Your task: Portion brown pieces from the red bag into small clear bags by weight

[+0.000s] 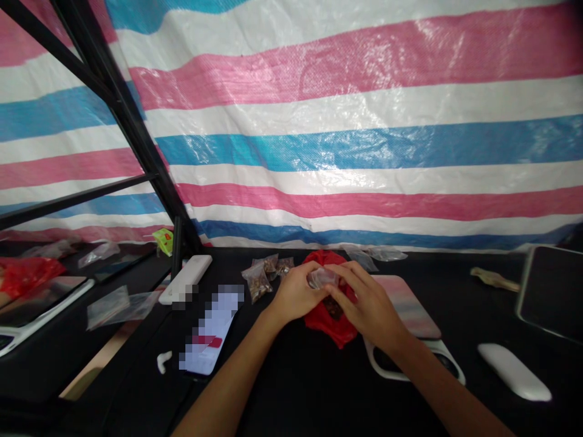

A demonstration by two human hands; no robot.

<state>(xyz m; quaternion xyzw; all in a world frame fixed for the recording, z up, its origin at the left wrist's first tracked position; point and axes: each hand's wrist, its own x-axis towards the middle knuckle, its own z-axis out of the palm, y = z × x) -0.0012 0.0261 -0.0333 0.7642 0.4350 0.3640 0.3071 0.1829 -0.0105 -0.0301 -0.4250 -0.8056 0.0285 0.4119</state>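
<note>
My left hand and my right hand meet at the middle of the black table, pinching a small clear plastic bag between their fingers. Under my hands lies a crumpled red plastic bag, with dark brown pieces showing at its middle. Just left of my left hand stand several small clear bags of brown pieces, the nearest about a hand's width away. My fingers hide part of the red bag.
A phone with a blurred screen lies left of my arms, beside a white power bank. A pink-toned pad, a white oval device and a dark tablet are on the right. A striped tarp hangs behind.
</note>
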